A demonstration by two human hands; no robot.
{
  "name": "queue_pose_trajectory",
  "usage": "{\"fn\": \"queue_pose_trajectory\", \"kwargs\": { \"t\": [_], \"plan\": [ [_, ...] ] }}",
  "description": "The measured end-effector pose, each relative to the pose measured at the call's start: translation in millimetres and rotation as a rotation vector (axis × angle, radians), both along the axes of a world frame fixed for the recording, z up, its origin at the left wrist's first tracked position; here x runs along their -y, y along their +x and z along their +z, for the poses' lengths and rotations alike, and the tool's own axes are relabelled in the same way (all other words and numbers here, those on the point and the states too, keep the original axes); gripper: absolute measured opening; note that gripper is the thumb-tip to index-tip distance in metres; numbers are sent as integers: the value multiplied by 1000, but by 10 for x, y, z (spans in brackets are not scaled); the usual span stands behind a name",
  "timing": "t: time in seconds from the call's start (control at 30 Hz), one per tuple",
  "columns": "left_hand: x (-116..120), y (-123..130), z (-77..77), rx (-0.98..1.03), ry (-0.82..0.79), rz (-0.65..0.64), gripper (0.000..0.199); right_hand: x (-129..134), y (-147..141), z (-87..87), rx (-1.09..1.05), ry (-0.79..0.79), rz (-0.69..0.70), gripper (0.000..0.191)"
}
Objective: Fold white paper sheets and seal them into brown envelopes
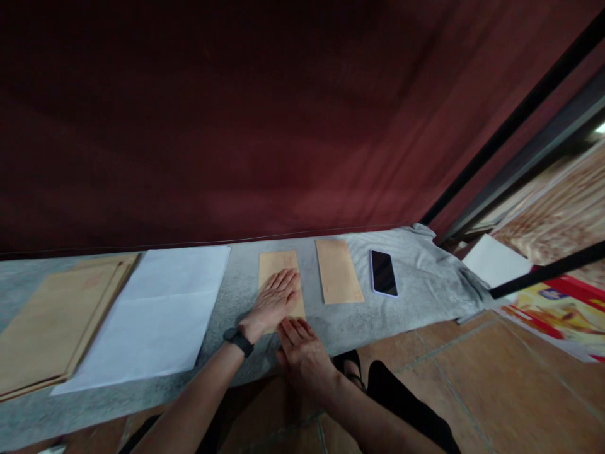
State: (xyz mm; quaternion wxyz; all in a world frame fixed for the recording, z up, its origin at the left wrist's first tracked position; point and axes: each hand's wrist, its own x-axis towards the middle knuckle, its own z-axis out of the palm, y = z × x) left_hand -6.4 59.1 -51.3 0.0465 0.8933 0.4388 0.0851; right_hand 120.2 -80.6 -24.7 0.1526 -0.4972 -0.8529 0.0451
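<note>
A small brown envelope [276, 260] lies flat on the grey cloth. My left hand [274, 299], with a dark band at the wrist, rests flat across its middle, fingers stretched out and covering part of it. At the envelope's near end, my right hand [302, 350] touches its lower edge with the fingers extended. Neither hand grips anything. Just to the right lies a second brown envelope [339, 271], and beyond it a phone [384, 273] with a dark screen and a pale purple edge.
White paper sheets [161, 309] lie left of my hands, beside a stack of large brown envelopes [57, 315]. A dark red curtain [236, 126] rises behind the grey cloth [416, 277]. Black bars and a colourful box [562, 309] are at the right, above tiled floor.
</note>
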Motion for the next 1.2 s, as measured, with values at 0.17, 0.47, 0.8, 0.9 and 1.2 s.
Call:
{"fn": "queue_pose_trajectory", "kwargs": {
  "t": [0.17, 0.47, 0.8, 0.9, 1.2],
  "plan": [
    [163, -79, 37, 2, -47, -58, 57, -19, 1, 16, -22, -17, -7, 44],
    [678, -260, 136, 19, -86, -123, 59, 36, 143, -133, -30, -16, 21, 45],
    [1180, -501, 117, 6, 51, -9, 67, 234, 189, -206, -3, 82, -91, 55],
    [1225, -564, 155, -4, 66, -21, 66, 239, 208, -182, 16, 69, -113, 55],
    [1292, -683, 101, -32, 109, 25, 74, 254, 179, -157, 77, -10, -211, 62]
  ]
}}
